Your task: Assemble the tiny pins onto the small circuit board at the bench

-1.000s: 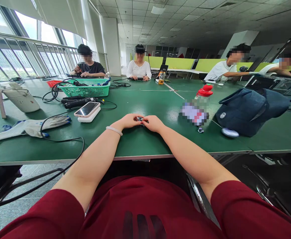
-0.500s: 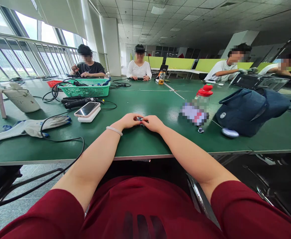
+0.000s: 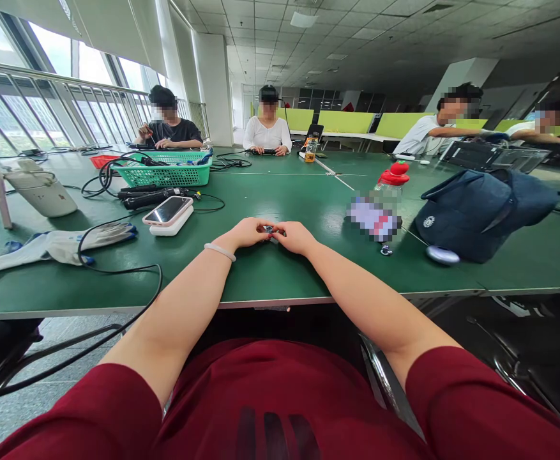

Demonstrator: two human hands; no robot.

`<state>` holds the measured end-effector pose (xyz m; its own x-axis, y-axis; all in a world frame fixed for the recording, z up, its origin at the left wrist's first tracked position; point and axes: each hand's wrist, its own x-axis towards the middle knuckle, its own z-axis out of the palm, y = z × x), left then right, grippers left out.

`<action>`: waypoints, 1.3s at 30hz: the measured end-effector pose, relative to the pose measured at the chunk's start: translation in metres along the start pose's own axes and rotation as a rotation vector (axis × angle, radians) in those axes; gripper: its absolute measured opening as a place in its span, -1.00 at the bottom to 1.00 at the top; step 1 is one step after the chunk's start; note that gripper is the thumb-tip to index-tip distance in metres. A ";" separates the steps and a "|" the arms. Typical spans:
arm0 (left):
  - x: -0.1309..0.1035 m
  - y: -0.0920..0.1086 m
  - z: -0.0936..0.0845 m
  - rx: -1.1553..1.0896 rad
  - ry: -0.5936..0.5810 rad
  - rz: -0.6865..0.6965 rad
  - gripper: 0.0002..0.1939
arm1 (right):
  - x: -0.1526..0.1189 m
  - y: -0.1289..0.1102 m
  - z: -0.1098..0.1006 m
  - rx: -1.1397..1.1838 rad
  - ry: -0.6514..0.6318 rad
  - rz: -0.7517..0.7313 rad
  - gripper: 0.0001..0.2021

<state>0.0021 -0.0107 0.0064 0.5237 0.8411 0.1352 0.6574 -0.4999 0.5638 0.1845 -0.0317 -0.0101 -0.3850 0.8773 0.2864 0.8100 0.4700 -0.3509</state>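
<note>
My left hand [image 3: 251,232] and my right hand [image 3: 295,237] meet just above the green table [image 3: 280,281], near its front edge. Between their fingertips is a small dark piece with shiny bits [image 3: 269,229]; its kind is too small to make out. Fingers of both hands are closed on it, and they cover most of it. A pale band circles my left wrist. Off to the right of my right hand lies another small dark and white piece [image 3: 385,250], resembling the held one in size.
On the left are a work glove [image 3: 83,243], a phone [image 3: 168,211] on a white case, black cables and a green basket [image 3: 165,174]. A red-lidded bottle [image 3: 394,174], a white oval object [image 3: 442,255] and a navy bag [image 3: 481,214] stand right. Several people sit around the table.
My hands stay in place; the small piece between my fingertips has shifted or turned slightly. At the far right, a co-worker's arm has reached further right.
</note>
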 end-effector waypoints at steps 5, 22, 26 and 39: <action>0.001 -0.002 0.000 0.022 -0.013 0.009 -0.47 | -0.001 -0.003 -0.002 -0.008 0.000 0.001 -0.78; 0.000 0.002 0.000 0.041 0.038 -0.004 -0.51 | -0.001 0.002 0.001 0.049 0.077 -0.030 -0.77; 0.000 0.001 0.001 0.008 0.059 -0.018 -0.60 | 0.000 0.002 0.002 0.074 0.097 -0.030 -0.75; 0.000 0.002 0.001 0.057 0.106 0.007 -0.71 | 0.001 0.003 0.004 0.089 0.100 0.001 -0.79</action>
<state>0.0037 -0.0113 0.0068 0.4702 0.8530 0.2264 0.6849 -0.5145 0.5159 0.1848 -0.0290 -0.0142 -0.3346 0.8660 0.3716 0.7660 0.4796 -0.4280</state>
